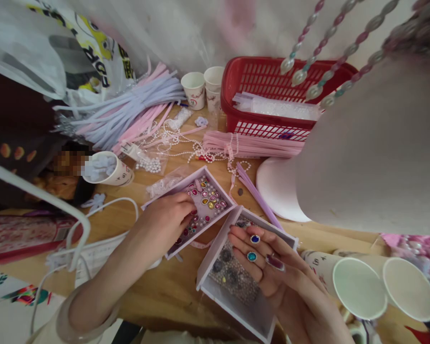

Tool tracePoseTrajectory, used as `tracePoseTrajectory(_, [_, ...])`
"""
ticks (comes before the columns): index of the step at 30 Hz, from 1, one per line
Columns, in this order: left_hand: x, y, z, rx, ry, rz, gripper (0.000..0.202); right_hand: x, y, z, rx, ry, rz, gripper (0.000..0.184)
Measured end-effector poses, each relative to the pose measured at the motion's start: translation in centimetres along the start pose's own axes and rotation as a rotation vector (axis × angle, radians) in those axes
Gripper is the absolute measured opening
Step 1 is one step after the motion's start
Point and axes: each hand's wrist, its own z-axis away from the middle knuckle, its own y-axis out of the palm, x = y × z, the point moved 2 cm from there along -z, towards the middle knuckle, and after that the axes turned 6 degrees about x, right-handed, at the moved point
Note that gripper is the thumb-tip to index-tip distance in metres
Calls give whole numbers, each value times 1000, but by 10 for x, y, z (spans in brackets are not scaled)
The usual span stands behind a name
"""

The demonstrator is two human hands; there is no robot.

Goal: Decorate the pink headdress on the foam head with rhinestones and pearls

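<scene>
My left hand [166, 217] reaches into a shallow white box [222, 188] of several coloured gems, its fingers curled down among the stones; whether they pinch one is hidden. My right hand [268, 267] lies palm up over a second white box [209, 267] lined with grey beaded pieces. On its flat, stretched fingers rest a dark blue gem [255, 238], a teal gem [251, 256] and a purple oblong gem [274, 262].
On the wooden table [172, 291] stand a red basket [236, 81], paper cups [358, 286], pink and lilac strips [129, 110], pearl strings [179, 143] and white cables [93, 215]. A large white cone with bead strands [372, 157] fills the right.
</scene>
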Motion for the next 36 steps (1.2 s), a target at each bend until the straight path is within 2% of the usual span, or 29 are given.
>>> tracePoseTrajectory(6, [-8, -7, 0, -160, 23, 20, 22, 0, 1, 1, -4, 0, 5, 29])
tracePoseTrajectory(12, [-25, 6, -21, -94, 37, 17, 20, 1, 1, -1, 15, -17, -12, 30])
tracePoseTrajectory(19, [-19, 3, -19, -23, 41, 89, 26, 3, 4, -1, -8, -2, 1, 29])
tracePoseTrajectory(23, [-14, -2, -17, 23, -14, 76, 22, 2, 4, 0, -15, 1, 6, 28])
tracePoseTrajectory(29, [-13, -8, -18, -17, -95, 81, 20, 1, 3, 1, -27, 7, 11, 28])
tracePoseTrajectory(36, [-26, -5, -31, -24, 31, 50, 27, 1, 3, 1, -33, 11, 21, 28])
